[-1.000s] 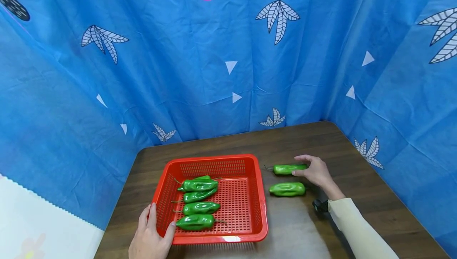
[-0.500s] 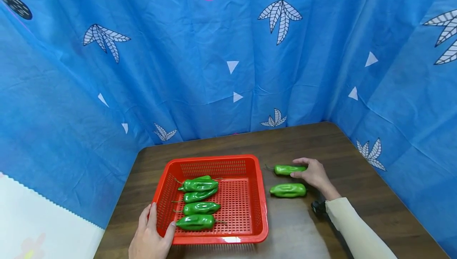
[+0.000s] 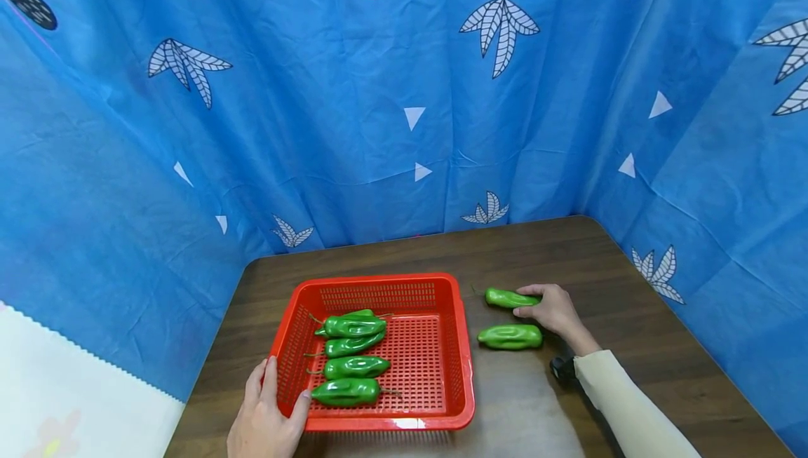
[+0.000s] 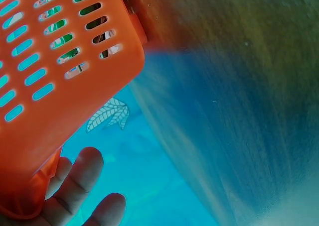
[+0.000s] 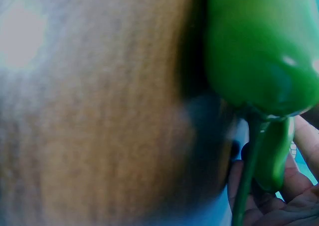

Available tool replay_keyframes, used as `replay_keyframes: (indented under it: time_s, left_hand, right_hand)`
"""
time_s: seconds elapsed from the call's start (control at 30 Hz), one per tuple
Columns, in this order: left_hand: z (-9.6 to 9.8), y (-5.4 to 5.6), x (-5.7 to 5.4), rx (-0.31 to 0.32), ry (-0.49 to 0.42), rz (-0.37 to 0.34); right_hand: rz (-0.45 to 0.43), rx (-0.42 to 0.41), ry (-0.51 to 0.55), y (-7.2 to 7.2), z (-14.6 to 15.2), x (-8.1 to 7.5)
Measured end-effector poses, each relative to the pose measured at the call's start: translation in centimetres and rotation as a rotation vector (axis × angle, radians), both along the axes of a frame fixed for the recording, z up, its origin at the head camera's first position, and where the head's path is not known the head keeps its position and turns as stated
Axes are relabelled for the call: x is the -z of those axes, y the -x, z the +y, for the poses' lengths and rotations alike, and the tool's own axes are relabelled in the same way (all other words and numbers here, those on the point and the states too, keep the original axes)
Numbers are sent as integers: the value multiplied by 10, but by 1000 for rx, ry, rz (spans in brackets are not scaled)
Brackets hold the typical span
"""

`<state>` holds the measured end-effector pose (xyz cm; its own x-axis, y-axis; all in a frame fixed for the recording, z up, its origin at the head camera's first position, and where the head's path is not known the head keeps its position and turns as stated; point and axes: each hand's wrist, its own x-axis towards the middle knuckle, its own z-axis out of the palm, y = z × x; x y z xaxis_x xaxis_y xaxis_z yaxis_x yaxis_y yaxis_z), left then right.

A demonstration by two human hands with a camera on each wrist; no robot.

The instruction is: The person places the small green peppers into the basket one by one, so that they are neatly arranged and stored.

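A red plastic basket [image 3: 466,374] holds several green peppers, the front one [image 3: 346,392] lying along its near side. My left hand [image 3: 265,409] grips the basket's left front corner, thumb over the rim; in the left wrist view its fingers [image 4: 82,173] curl under the basket's rim. Right of the basket, two more green peppers lie on the table. My right hand [image 3: 550,307] pinches the right end of the farther pepper [image 3: 503,297] between thumb and fingers. The nearer pepper [image 3: 510,337] lies just in front of that hand and looms large in the right wrist view.
The dark wooden table [image 3: 606,261] carries the basket and peppers. A blue patterned curtain [image 3: 353,128] stands along its back and sides. At the lower left hangs a white cloth [image 3: 82,381] with a scalloped edge. A small black device [image 3: 562,368] sits at the right wrist.
My right hand's fingers have closed down onto the farther pepper, whose stem end has turned slightly. The left hand and basket have stayed put.
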<state>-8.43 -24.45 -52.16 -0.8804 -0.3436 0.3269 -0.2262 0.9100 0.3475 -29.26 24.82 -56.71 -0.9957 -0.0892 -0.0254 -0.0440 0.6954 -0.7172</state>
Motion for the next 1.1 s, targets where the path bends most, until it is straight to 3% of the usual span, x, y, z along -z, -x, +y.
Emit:
replay_keyframes:
  time_s: [0.23,0.63,1.1]
  left_hand:
    - [0,1,-1,12,3,-8]
    - [1,-1,-2,7,-4,-29]
    - [0,-1,0,12,12,18]
  right_hand:
    - [16,6,-7,-1,2,5]
    - [-26,33,78,-1,5,13]
    - [38,46,120,-2,7,15]
